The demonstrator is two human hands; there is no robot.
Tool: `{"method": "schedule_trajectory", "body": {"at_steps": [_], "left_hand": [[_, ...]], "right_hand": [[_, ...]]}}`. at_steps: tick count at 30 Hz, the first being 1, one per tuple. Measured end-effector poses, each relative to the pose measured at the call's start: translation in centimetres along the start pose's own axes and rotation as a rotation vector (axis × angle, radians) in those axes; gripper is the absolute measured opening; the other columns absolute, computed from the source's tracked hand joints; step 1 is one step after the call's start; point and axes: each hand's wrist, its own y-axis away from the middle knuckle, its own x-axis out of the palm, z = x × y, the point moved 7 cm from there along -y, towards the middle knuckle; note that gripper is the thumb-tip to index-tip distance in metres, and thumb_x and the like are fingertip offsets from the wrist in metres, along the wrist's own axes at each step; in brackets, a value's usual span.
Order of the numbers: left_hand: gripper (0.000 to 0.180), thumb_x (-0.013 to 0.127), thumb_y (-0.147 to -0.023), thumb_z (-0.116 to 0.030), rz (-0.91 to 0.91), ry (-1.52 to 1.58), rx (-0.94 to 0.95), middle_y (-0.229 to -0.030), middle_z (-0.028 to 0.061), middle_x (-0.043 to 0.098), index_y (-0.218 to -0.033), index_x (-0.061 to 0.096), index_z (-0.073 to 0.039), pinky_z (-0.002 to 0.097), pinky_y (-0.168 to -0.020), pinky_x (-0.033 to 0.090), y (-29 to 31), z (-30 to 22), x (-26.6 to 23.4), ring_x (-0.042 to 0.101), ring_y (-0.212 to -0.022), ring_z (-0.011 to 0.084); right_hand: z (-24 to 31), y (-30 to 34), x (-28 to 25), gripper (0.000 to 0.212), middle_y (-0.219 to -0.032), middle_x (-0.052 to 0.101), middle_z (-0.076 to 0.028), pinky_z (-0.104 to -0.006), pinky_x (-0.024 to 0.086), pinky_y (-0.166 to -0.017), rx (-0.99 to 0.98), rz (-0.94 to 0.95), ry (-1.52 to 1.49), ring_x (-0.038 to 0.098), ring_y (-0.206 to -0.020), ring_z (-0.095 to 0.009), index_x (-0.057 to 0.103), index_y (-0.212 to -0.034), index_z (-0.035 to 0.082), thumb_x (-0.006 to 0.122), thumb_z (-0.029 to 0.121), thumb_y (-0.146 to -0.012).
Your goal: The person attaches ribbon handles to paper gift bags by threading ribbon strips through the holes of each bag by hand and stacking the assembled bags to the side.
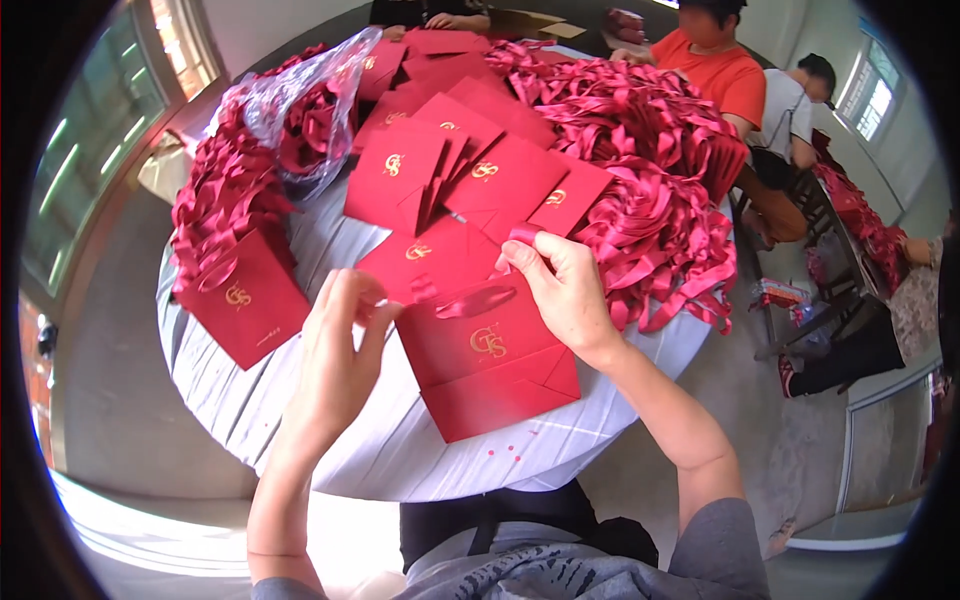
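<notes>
A flat red paper gift bag (490,365) with a gold emblem lies on the round white table (330,440) in front of me. A red ribbon handle (475,300) loops across its top edge. My left hand (340,345) pinches the bag's upper left corner, fingers closed on it. At the upper right corner, my right hand (560,285) grips a ribbon end (522,236) between thumb and fingers. More flat red bags (455,175) fan out just behind.
Heaps of red ribbon handles (660,180) cover the table's right side and another pile (215,195) the left. A clear plastic bag of ribbons (305,110) sits at the back left. Another red bag (245,300) lies left. People sit at the far right; another person's hands rest at the far edge.
</notes>
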Motion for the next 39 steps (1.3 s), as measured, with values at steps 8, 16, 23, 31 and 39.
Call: {"method": "schedule_trajectory", "body": {"at_steps": [8,16,23,31,39], "left_hand": [[0.046,0.052,-0.096,-0.038,0.357,0.685,-0.709,-0.083,0.0038,0.065,-0.093,0.065,0.005,0.0250,-0.077,0.044,2.8,5.2,4.9,0.056,-0.081,0.0075],[0.018,0.062,-0.085,-0.011,0.153,0.043,-0.126,-0.064,0.0200,0.058,-0.081,0.060,0.006,0.0359,-0.054,0.043,-0.6,3.4,5.6,0.058,-0.055,0.0281],[0.016,0.053,-0.086,-0.007,0.184,-0.262,-0.116,-0.068,0.0271,0.058,-0.076,0.048,0.004,0.0500,-0.061,0.046,0.4,3.8,7.7,0.059,-0.070,0.0447],[0.017,0.054,-0.088,-0.008,0.143,-0.253,-0.125,-0.070,0.0265,0.058,-0.077,0.046,0.003,0.0498,-0.059,0.045,0.6,4.1,7.5,0.058,-0.070,0.0453],[0.029,0.057,-0.091,-0.014,-0.171,-0.052,-0.026,-0.095,0.0185,0.061,-0.114,0.052,0.003,0.0367,-0.075,0.048,-2.4,0.5,1.0,0.061,-0.086,0.0291]], "right_hand": [[-0.9,1.7,1.6,0.021,-0.075,0.067,-0.008,-0.0252,0.048,-0.065,0.061,0.029,0.106,0.061,-0.071,-0.010,0.064,-0.088,-0.006,0.059,0.014,-0.092],[-1.1,2.7,2.3,0.018,-0.075,0.067,-0.015,-0.0291,0.048,-0.058,-0.010,0.023,0.287,0.067,-0.067,-0.019,0.064,-0.089,-0.004,0.059,0.014,-0.091],[-1.7,3.4,3.4,0.017,-0.073,0.063,-0.020,-0.0399,0.046,-0.051,-0.021,0.065,0.477,0.064,-0.067,-0.036,0.058,-0.082,-0.001,0.058,0.014,-0.091],[-3.0,3.3,3.8,0.019,-0.075,0.065,-0.020,-0.0405,0.048,-0.056,0.030,0.078,0.453,0.064,-0.070,-0.037,0.057,-0.082,-0.003,0.055,0.014,-0.092],[4.0,-1.7,-1.2,0.018,-0.075,0.066,-0.007,-0.0239,0.046,-0.061,-0.099,-0.051,0.188,0.058,-0.067,-0.008,0.064,-0.089,-0.005,0.056,0.012,-0.093]]}}
